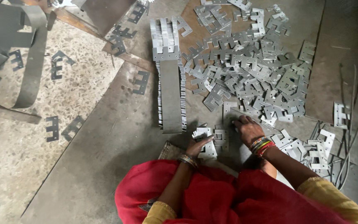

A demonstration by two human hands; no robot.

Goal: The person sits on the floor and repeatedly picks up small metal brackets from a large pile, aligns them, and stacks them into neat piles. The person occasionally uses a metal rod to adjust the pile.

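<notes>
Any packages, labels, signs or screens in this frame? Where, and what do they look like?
None in view: only bare stamped metal plates heaped on the floor, a long stacked row of plates, and the left hand and right hand resting on plates close to the person.

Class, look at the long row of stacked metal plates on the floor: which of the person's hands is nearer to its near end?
Left. The left hand lies just below the row's near end; the right hand sits farther to the side.

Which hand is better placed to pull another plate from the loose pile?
Probably the right hand: it rests nearest the loose pile, while the left hand holds a small stack.
</notes>
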